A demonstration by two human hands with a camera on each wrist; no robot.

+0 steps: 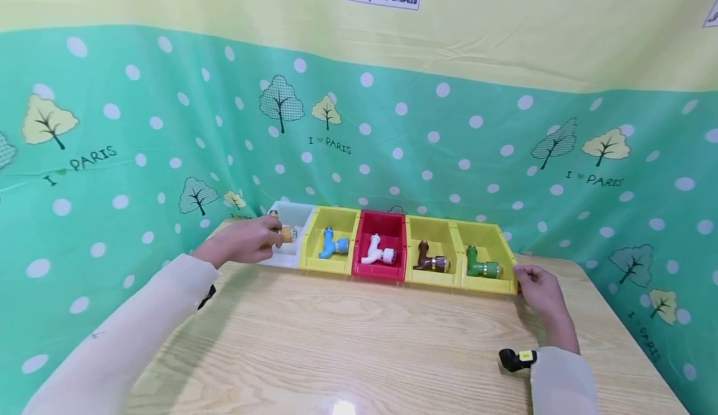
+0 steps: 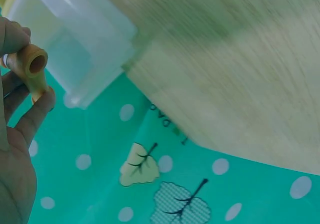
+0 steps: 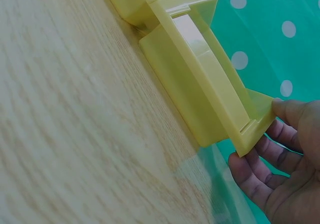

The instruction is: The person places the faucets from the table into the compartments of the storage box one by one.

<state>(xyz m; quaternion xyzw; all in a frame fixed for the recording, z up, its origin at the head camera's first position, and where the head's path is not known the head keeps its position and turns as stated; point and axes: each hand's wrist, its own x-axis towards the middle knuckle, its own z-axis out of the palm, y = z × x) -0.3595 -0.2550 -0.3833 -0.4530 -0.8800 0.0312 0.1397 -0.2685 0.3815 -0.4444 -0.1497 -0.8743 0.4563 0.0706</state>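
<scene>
My left hand (image 1: 251,240) holds an orange tap (image 1: 288,234) over the translucent white bin (image 1: 287,259) at the row's left end. The left wrist view shows thumb and fingers pinching the tap (image 2: 24,60), its open end facing the camera. My right hand (image 1: 540,287) grips the front right corner of the yellow bin (image 1: 509,278) at the row's right end. Seen from the right wrist, the thumb lies on the bin's rim (image 3: 260,126) with the fingers beneath. Inside that bin lies a green tap (image 1: 482,268).
Between the end bins, a yellow bin (image 1: 320,265) holds a blue tap (image 1: 335,245), a red bin (image 1: 378,273) a white tap (image 1: 377,253), and another yellow bin (image 1: 429,280) a brown tap (image 1: 432,260). They stand along the wooden table's (image 1: 348,340) back, before a dotted green curtain (image 1: 404,128).
</scene>
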